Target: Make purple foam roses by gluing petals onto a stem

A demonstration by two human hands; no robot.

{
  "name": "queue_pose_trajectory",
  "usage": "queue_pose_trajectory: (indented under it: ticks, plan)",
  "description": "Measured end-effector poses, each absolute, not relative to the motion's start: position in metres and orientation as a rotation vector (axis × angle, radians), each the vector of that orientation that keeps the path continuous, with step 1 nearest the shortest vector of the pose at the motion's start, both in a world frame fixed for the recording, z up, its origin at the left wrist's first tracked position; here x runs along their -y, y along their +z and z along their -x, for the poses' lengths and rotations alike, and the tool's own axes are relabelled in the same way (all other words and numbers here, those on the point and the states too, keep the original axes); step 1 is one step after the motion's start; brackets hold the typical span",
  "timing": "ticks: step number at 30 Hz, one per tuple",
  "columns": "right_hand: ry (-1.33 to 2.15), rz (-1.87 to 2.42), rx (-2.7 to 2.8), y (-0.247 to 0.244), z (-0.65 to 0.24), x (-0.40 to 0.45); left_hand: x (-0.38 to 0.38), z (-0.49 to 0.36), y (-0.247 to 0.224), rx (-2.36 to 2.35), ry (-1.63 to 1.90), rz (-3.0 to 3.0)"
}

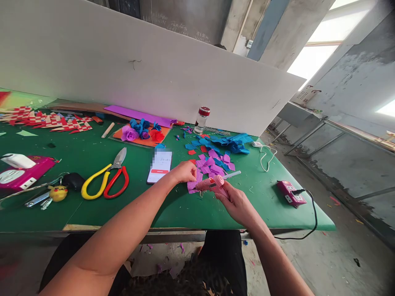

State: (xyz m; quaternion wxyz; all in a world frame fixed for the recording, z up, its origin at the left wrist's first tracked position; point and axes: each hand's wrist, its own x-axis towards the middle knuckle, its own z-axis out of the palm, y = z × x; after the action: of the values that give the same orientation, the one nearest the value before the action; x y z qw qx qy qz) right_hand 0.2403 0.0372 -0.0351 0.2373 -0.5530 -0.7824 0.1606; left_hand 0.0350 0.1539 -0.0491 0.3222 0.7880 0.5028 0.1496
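My right hand is wrapped round the handle of a pink hot glue gun, with a clear glue stick sticking out behind it. The gun's nozzle points left and meets a purple crepe paper piece. My left hand is closed at the upper edge of that piece, pinching it; the fingertips are partly hidden. Loose purple petals lie just beyond both hands, mixed with blue and red scraps. A phone rests left of my left hand.
Yellow-and-red-handled scissors lie at left, near keys with a yellow charm and a magenta power strip. Finished paper flowers, a red-lidded glass jar and blue crepe paper stand behind. At right, a corded magenta socket.
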Motion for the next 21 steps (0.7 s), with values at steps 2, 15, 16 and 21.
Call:
queue_pose_trajectory:
  ticks: [2, 15, 16, 21]
  plan:
    - [0.439, 1.516, 2.148, -0.0345, -0.2404, -0.0372, -0.1532, -0.0352, -0.0483, -1.319, 0.396, -2.070]
    - [0.448, 1.536, 2.162, -0.0345, -0.2433, -0.0378, -0.1504, -0.0350, -0.0450, -1.314, 0.387, -2.063]
    - [0.448, 1.541, 2.161, -0.0343, -0.2435, -0.0378, -0.1507, -0.0351, -0.0453, -1.314, 0.385, -2.063]
    - [0.432, 1.540, 2.156, -0.0326, -0.2442, -0.0375, -0.1515, -0.0353, -0.0458, -1.318, 0.379, -2.062]
